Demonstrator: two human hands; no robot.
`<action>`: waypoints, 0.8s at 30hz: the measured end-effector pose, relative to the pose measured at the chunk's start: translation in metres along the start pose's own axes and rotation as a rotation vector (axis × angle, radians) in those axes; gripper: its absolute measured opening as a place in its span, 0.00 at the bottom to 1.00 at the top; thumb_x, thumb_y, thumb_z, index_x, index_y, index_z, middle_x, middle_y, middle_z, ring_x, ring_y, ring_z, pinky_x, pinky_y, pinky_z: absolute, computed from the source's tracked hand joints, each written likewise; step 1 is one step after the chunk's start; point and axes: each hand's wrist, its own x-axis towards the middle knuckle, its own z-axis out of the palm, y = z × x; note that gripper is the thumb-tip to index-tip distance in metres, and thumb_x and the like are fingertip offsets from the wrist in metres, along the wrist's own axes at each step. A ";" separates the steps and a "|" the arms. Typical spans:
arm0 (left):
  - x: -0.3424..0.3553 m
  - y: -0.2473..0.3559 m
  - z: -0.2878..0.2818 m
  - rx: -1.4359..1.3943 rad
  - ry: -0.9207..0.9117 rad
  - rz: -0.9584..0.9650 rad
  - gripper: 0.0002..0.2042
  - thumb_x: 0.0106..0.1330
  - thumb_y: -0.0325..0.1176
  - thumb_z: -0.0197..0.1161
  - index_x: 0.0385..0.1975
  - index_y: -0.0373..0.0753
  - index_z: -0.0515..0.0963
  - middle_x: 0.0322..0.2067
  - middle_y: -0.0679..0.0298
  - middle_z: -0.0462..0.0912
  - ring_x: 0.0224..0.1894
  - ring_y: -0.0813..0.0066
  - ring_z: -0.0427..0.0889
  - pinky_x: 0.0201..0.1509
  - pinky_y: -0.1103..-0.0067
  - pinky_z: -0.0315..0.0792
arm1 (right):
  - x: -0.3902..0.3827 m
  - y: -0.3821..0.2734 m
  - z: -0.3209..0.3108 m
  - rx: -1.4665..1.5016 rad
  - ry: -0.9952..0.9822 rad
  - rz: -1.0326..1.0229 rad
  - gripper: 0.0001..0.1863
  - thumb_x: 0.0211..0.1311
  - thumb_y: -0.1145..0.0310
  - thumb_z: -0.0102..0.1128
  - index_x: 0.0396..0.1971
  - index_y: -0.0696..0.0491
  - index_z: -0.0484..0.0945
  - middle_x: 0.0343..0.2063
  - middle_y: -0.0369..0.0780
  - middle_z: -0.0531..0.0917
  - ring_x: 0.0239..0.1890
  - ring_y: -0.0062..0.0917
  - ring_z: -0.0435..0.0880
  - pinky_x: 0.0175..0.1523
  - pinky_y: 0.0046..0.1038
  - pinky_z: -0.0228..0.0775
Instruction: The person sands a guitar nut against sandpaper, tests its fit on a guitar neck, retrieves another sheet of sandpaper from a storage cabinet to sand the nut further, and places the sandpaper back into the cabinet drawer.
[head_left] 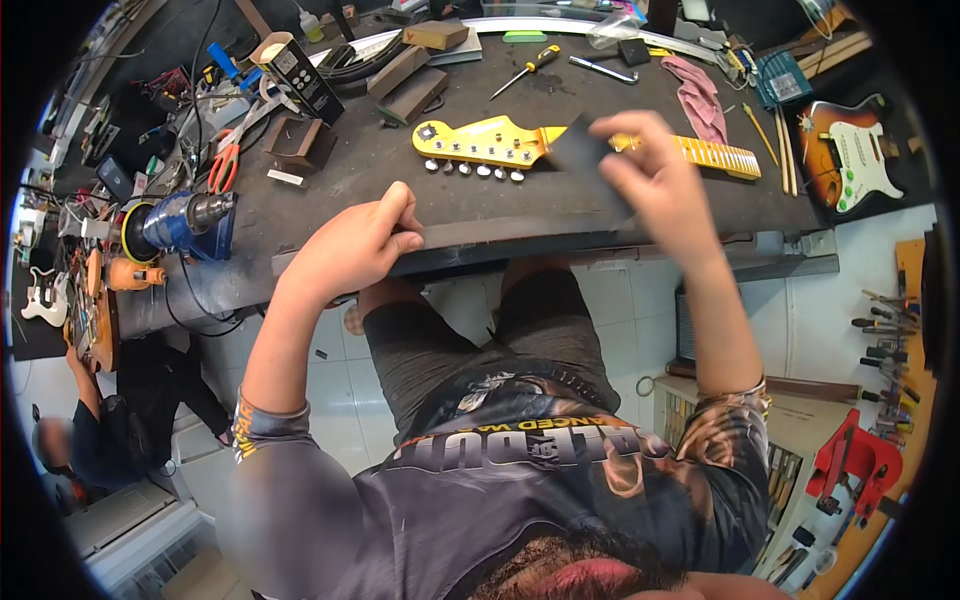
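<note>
An amber guitar neck (470, 142) with metal tuners lies across the workbench, headstock to the left and fretboard to the right. Over its middle, my right hand (650, 175) grips a dark grey sheet (582, 155) that looks like sandpaper, between thumb and fingers. The sheet and hand hide part of the neck; whether they touch it I cannot tell. At the bench's front edge, left of the sheet and nearer me than the headstock, my left hand (365, 240) is curled closed, with nothing visible in it.
Behind the neck lie a yellow-black screwdriver (527, 72), a metal rod tool (603, 69) and a pink cloth (697, 98). A sunburst guitar body (850, 155) is at the right. At left are a blue power tool (180, 225) and orange-handled scissors (224, 163). Another person (100, 430) works at far left.
</note>
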 end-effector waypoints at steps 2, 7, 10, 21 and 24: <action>0.014 -0.011 0.002 0.073 0.112 0.086 0.15 0.79 0.32 0.68 0.47 0.36 0.66 0.41 0.50 0.91 0.49 0.39 0.88 0.50 0.55 0.78 | -0.010 0.019 0.020 -0.219 0.011 -0.104 0.17 0.74 0.79 0.65 0.60 0.56 0.88 0.64 0.45 0.84 0.66 0.34 0.84 0.69 0.36 0.77; 0.017 -0.016 0.014 0.193 0.191 0.109 0.13 0.81 0.36 0.66 0.49 0.36 0.68 0.39 0.45 0.90 0.47 0.36 0.88 0.48 0.51 0.78 | -0.018 0.046 0.027 -0.256 0.197 -0.203 0.19 0.75 0.79 0.65 0.62 0.56 0.87 0.63 0.47 0.84 0.67 0.38 0.84 0.73 0.34 0.74; 0.020 -0.015 0.018 0.254 0.230 0.149 0.13 0.82 0.36 0.65 0.48 0.36 0.68 0.37 0.44 0.89 0.45 0.34 0.87 0.46 0.49 0.77 | -0.027 0.062 0.036 -0.165 0.232 -0.182 0.19 0.75 0.79 0.65 0.63 0.57 0.87 0.63 0.47 0.84 0.68 0.38 0.83 0.74 0.35 0.73; 0.044 -0.013 0.008 0.193 0.267 0.057 0.16 0.83 0.39 0.68 0.44 0.39 0.67 0.29 0.48 0.81 0.35 0.42 0.82 0.41 0.57 0.74 | -0.011 0.075 0.043 -0.359 0.242 -0.344 0.20 0.74 0.72 0.68 0.63 0.53 0.85 0.63 0.48 0.83 0.67 0.46 0.83 0.73 0.40 0.75; 0.039 -0.019 -0.005 0.048 0.108 -0.126 0.18 0.81 0.41 0.71 0.43 0.38 0.68 0.31 0.52 0.81 0.35 0.52 0.77 0.42 0.60 0.73 | -0.011 0.073 0.047 -0.309 0.047 -0.261 0.18 0.74 0.73 0.70 0.61 0.54 0.86 0.62 0.47 0.84 0.68 0.44 0.83 0.73 0.39 0.74</action>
